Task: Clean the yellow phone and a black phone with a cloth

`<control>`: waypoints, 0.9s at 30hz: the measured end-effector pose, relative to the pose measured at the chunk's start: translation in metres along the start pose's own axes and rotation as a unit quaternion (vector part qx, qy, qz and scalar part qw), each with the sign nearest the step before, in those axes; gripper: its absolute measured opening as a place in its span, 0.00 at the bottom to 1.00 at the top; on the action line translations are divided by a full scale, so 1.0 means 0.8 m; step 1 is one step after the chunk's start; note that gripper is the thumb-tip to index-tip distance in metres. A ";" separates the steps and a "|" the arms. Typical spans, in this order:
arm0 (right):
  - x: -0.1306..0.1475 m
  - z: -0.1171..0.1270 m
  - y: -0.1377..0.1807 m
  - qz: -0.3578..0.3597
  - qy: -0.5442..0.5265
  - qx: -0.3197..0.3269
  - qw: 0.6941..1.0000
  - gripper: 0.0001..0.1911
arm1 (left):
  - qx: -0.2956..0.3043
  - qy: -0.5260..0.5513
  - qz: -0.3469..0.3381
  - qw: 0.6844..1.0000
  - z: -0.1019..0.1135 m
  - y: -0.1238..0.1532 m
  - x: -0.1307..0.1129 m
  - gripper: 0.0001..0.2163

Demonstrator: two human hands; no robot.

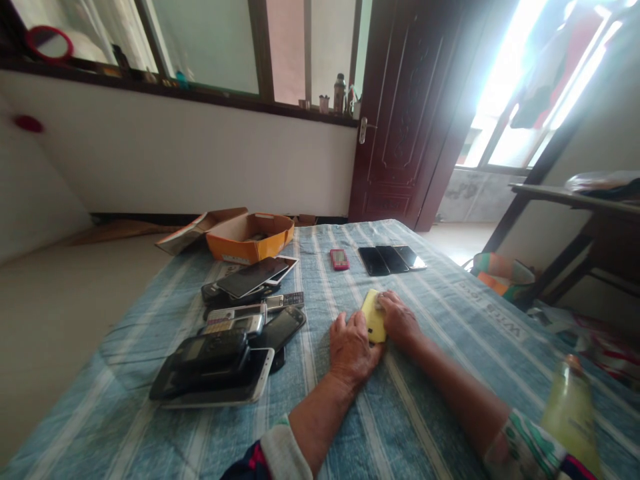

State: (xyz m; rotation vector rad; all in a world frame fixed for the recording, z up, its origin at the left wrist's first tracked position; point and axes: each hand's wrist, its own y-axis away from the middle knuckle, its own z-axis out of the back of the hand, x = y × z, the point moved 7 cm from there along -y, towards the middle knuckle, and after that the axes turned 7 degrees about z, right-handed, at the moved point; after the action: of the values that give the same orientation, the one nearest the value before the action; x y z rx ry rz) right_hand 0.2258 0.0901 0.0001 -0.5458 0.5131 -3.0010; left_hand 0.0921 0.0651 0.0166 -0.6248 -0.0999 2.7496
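A yellow phone lies on the striped bedcover with its back facing up, a small dark camera spot towards its near end. My left hand grips its near left side, thumb along the near edge. Fingers bent, my right hand presses a small whitish wad onto the far right part of the phone; the wad is mostly hidden. Beyond my hands are a pink-red phone or small device and three dark-screened phones side by side.
Several old phones are heaped on the left of the blue striped cover. Behind them stands an orange open box with its lid beside it. A bottle of yellowish liquid is close to my right arm. A brown door is beyond.
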 end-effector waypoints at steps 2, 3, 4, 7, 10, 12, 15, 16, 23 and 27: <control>0.008 -0.002 0.018 0.017 -0.033 -0.005 0.999 0.17 | -0.004 0.002 -0.006 1.000 -0.001 0.000 0.000 0.24; 0.014 -0.002 0.027 0.031 -0.050 -0.007 0.998 0.16 | -0.005 0.003 -0.011 1.000 -0.001 -0.001 0.000 0.24; 0.020 -0.001 0.036 0.045 -0.067 -0.009 0.997 0.17 | -0.005 0.003 -0.015 1.000 -0.002 -0.001 0.000 0.23; 0.037 0.006 0.054 0.084 -0.118 -0.011 0.989 0.18 | -0.009 0.001 -0.019 1.000 -0.002 -0.002 0.000 0.22; 0.045 0.014 0.062 0.107 -0.171 -0.004 0.979 0.18 | -0.009 -0.002 -0.019 1.000 -0.001 -0.003 0.001 0.22; 0.044 0.017 0.062 0.109 -0.197 0.000 0.974 0.20 | -0.008 -0.004 -0.019 1.000 -0.001 -0.004 0.002 0.23; 0.037 0.018 0.059 0.115 -0.215 0.007 0.970 0.23 | -0.004 -0.006 -0.017 1.000 -0.001 -0.005 0.003 0.25; 0.035 0.018 0.058 0.123 -0.214 0.008 0.969 0.23 | -0.003 -0.008 -0.016 1.000 0.000 -0.006 0.004 0.25; 0.035 0.023 0.055 0.154 -0.117 0.015 0.981 0.21 | -0.001 -0.010 -0.027 1.000 -0.003 -0.009 0.007 0.27; 0.047 0.032 0.057 0.158 -0.035 -0.004 0.987 0.14 | 0.007 -0.005 -0.022 1.000 -0.008 -0.011 0.011 0.30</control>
State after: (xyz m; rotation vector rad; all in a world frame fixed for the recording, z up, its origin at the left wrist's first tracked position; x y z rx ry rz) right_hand 0.1989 0.0355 0.0199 -0.5120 0.5500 -2.6708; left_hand 0.0903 0.0764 0.0084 -0.5984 -0.0948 2.7091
